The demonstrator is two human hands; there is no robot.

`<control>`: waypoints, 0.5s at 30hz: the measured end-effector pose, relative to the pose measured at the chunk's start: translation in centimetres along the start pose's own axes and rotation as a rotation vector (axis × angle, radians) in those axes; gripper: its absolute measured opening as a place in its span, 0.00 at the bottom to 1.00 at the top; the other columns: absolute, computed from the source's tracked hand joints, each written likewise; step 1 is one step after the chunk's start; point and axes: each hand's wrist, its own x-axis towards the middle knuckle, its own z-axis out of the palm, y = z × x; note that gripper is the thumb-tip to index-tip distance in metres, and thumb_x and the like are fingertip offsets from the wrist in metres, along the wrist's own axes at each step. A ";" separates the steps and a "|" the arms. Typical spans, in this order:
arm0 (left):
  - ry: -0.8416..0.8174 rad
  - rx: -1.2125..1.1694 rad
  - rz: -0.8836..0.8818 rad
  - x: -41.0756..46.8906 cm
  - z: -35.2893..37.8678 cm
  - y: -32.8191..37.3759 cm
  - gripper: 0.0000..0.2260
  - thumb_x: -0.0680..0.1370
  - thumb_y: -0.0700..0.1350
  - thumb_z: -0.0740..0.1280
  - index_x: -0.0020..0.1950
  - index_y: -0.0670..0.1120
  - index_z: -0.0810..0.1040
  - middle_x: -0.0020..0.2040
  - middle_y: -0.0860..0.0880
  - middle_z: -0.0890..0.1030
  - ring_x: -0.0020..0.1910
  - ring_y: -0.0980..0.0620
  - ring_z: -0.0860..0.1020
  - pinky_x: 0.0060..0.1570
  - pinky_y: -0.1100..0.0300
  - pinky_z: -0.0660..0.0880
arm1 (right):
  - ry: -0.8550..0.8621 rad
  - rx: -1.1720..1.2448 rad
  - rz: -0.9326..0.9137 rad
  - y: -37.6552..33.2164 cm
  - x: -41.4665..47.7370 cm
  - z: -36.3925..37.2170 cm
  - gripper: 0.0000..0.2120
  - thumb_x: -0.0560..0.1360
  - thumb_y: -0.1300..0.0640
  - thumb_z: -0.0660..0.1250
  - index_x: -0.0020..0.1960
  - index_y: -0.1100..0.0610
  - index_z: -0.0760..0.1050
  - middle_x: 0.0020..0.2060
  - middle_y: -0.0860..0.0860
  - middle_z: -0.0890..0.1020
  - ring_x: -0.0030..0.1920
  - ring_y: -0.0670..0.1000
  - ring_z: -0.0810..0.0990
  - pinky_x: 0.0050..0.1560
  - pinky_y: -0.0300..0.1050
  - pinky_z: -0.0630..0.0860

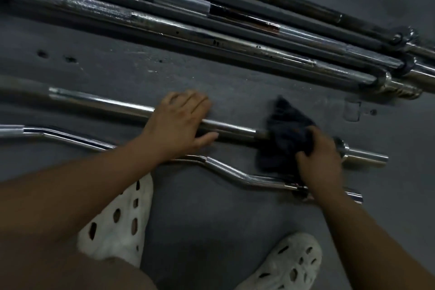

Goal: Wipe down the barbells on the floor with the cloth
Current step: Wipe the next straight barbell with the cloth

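Observation:
A straight chrome barbell (103, 104) lies on the grey floor in the middle of the view. My left hand (183, 122) rests flat on top of it, fingers spread over the shaft. My right hand (317, 160) is closed on a dark blue cloth (287, 125), which is bunched around the same bar close to its right collar (341, 147). A curved chrome bar (226, 168) lies just nearer to me, partly hidden under both forearms. Several long barbells (211, 37) lie side by side farther away, running diagonally.
My two feet in white perforated clogs (117, 219) (289, 263) stand on the floor right in front of the curved bar. A small clear cylinder (352, 110) sits on the floor beyond the cloth. Small holes (42, 54) mark the floor at left.

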 end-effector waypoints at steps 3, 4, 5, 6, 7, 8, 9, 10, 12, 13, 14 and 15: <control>0.001 0.009 -0.028 2.6 -1.1 -1.0 0.32 0.75 0.67 0.57 0.70 0.46 0.71 0.68 0.45 0.73 0.66 0.43 0.70 0.65 0.48 0.62 | 0.049 0.151 0.139 -3.6 1.7 0.3 0.26 0.66 0.53 0.63 0.64 0.53 0.74 0.63 0.60 0.77 0.59 0.63 0.78 0.61 0.55 0.75; 0.008 0.000 -0.033 2.7 -1.1 -1.0 0.31 0.75 0.66 0.58 0.69 0.45 0.71 0.67 0.44 0.74 0.65 0.43 0.71 0.65 0.48 0.63 | 0.033 0.182 0.060 -6.4 1.4 1.1 0.26 0.67 0.57 0.66 0.66 0.53 0.75 0.65 0.58 0.75 0.61 0.62 0.77 0.64 0.53 0.73; 0.012 -0.006 -0.034 2.4 -1.0 -0.8 0.31 0.75 0.65 0.59 0.69 0.45 0.72 0.66 0.44 0.75 0.64 0.42 0.72 0.64 0.47 0.63 | 0.002 0.212 -0.056 -9.4 0.6 1.7 0.27 0.67 0.61 0.68 0.67 0.52 0.74 0.67 0.56 0.74 0.63 0.61 0.76 0.66 0.52 0.72; 0.003 0.002 -0.025 1.9 -0.7 -0.5 0.31 0.74 0.64 0.60 0.69 0.44 0.72 0.65 0.44 0.75 0.63 0.42 0.73 0.64 0.47 0.64 | -0.040 0.233 -0.204 -12.0 -0.2 2.4 0.29 0.67 0.61 0.69 0.68 0.51 0.73 0.69 0.54 0.72 0.64 0.59 0.75 0.67 0.53 0.72; -0.007 0.025 -0.004 1.4 -0.3 -0.4 0.32 0.73 0.64 0.61 0.69 0.43 0.71 0.65 0.43 0.75 0.62 0.42 0.73 0.65 0.47 0.64 | -0.083 0.210 -0.343 -13.5 -0.9 2.7 0.31 0.66 0.61 0.69 0.69 0.49 0.72 0.70 0.52 0.71 0.64 0.59 0.75 0.66 0.53 0.73; -0.018 0.046 0.020 1.2 0.0 -0.6 0.32 0.73 0.63 0.62 0.69 0.43 0.71 0.64 0.43 0.76 0.62 0.42 0.73 0.64 0.47 0.65 | -0.107 0.153 -0.450 -13.8 -1.0 2.9 0.33 0.66 0.60 0.69 0.70 0.47 0.70 0.71 0.50 0.69 0.64 0.59 0.75 0.65 0.53 0.74; -0.018 0.052 0.037 1.5 0.1 -1.0 0.32 0.72 0.63 0.62 0.68 0.43 0.72 0.63 0.43 0.77 0.60 0.42 0.74 0.63 0.47 0.65 | -0.094 0.082 -0.500 -12.9 -0.2 2.7 0.34 0.66 0.60 0.69 0.71 0.46 0.68 0.72 0.49 0.68 0.63 0.60 0.75 0.64 0.53 0.74; -0.014 0.053 0.043 2.2 -0.2 -1.4 0.31 0.72 0.64 0.62 0.67 0.44 0.73 0.60 0.44 0.78 0.58 0.43 0.75 0.61 0.48 0.66 | -0.050 0.026 -0.493 -11.1 0.8 2.3 0.35 0.65 0.60 0.69 0.71 0.46 0.67 0.72 0.50 0.69 0.62 0.61 0.75 0.64 0.53 0.74; -0.043 0.059 0.052 4.0 -1.1 -2.2 0.29 0.71 0.64 0.61 0.64 0.47 0.74 0.55 0.45 0.79 0.52 0.43 0.77 0.54 0.49 0.68 | 0.042 -0.009 -0.318 -6.0 3.0 1.4 0.35 0.65 0.62 0.69 0.71 0.49 0.68 0.69 0.54 0.73 0.61 0.63 0.76 0.64 0.55 0.74; -0.082 0.069 0.062 5.0 -1.6 -2.5 0.27 0.71 0.63 0.61 0.62 0.48 0.74 0.53 0.46 0.79 0.51 0.43 0.77 0.52 0.50 0.69 | 0.081 0.007 -0.169 -3.4 4.0 0.6 0.34 0.65 0.63 0.69 0.71 0.51 0.69 0.66 0.57 0.74 0.61 0.64 0.76 0.65 0.57 0.73; -0.126 0.082 0.072 5.9 -1.9 -2.7 0.25 0.71 0.63 0.62 0.61 0.48 0.74 0.53 0.46 0.79 0.51 0.43 0.77 0.51 0.50 0.70 | 0.121 0.043 -0.017 -1.7 4.7 -0.3 0.33 0.66 0.62 0.68 0.71 0.52 0.69 0.65 0.59 0.75 0.61 0.65 0.76 0.64 0.58 0.73; -0.158 0.096 0.072 6.5 -2.1 -2.8 0.24 0.71 0.62 0.63 0.61 0.48 0.73 0.53 0.46 0.79 0.51 0.43 0.77 0.50 0.50 0.70 | 0.149 0.091 0.113 -1.2 5.0 -0.7 0.31 0.67 0.61 0.67 0.71 0.52 0.69 0.65 0.60 0.74 0.61 0.66 0.76 0.64 0.59 0.73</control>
